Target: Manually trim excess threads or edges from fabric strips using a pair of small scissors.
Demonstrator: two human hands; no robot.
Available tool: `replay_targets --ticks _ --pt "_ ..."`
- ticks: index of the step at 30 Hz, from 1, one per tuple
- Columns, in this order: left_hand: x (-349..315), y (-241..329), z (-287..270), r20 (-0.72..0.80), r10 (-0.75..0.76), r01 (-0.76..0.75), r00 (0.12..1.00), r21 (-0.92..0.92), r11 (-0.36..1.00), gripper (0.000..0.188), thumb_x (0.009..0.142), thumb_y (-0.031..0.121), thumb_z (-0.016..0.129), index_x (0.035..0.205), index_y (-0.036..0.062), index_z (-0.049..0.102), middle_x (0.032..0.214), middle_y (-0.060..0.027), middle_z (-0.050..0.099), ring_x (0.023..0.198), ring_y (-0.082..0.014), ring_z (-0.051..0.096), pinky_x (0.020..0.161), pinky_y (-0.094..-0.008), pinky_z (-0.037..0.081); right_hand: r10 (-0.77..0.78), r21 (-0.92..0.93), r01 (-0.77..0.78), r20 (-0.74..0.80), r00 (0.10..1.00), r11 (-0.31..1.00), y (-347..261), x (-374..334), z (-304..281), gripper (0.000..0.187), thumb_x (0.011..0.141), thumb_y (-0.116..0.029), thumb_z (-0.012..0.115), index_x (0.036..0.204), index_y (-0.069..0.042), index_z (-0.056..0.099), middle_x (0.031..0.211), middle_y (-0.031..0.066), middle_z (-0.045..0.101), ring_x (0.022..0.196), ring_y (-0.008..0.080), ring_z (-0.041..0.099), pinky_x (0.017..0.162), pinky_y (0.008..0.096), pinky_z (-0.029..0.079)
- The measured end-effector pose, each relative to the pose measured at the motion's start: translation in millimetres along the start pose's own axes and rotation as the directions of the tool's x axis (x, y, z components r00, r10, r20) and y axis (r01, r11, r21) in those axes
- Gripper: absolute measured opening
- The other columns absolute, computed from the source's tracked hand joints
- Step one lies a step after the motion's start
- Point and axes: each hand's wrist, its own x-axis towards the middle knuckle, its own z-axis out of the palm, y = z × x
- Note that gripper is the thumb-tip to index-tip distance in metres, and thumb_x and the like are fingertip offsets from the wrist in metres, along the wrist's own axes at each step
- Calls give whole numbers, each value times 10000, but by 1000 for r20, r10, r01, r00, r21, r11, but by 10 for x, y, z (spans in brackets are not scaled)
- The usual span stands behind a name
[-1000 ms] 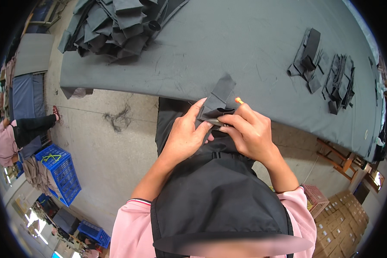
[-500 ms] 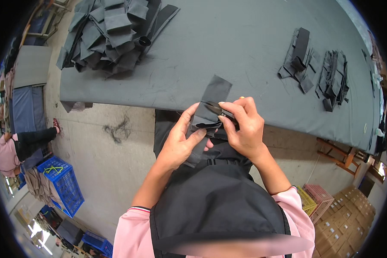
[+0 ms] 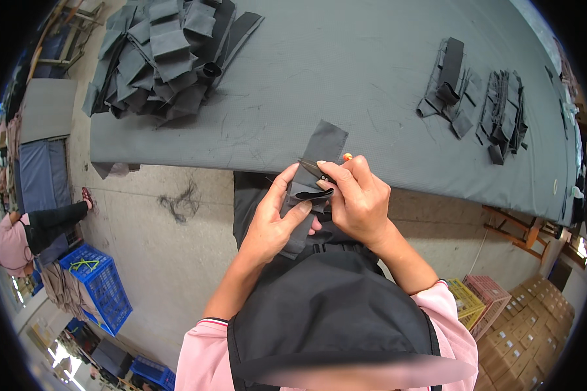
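A dark grey fabric strip [image 3: 325, 142] with a folded flap hangs between my hands at the table's front edge. My left hand [image 3: 266, 225] is closed on its left side, thumb pressed over the fold and fingers partly behind the cloth. In my right hand [image 3: 364, 201] is a pair of thread snips [image 3: 313, 170], its dark blades lying across the strip and pointing at the left edge. An orange-tipped end of something sticks out above my right knuckles. Whether the blades touch a thread is too small to tell.
The grey-covered table [image 3: 346, 58] carries a large heap of fabric strips [image 3: 166, 65] at far left and two smaller bundles [image 3: 502, 111] at right. Thread scraps [image 3: 181, 202] lie on the floor. Blue crate [image 3: 101, 287] and another person [image 3: 29, 238] at left; cartons [image 3: 528, 326] at lower right.
My right hand has moved slightly left and down, bringing the snips to the strip's left edge. My left hand keeps its hold on the fabric strip.
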Motion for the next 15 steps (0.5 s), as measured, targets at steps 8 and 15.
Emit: replay_targets --ticks 8,15 --pt "-16 -25 -27 12 -11 11 1000 -54 998 581 909 19 520 1432 60 273 1067 -187 603 742 -216 637 649 -316 541 118 145 -118 7 993 982 -36 -20 -3 317 673 17 698 979 -25 627 751 77 501 542 204 572 466 295 456" --pt "-16 -21 -18 30 -9 10 1000 -42 999 577 905 22 542 1423 43 290 1163 -145 548 762 -186 636 644 -288 537 238 243 -239 33 971 940 -62 -33 -19 283 692 24 692 963 -32 633 751 67 506 520 200 564 461 279 451"
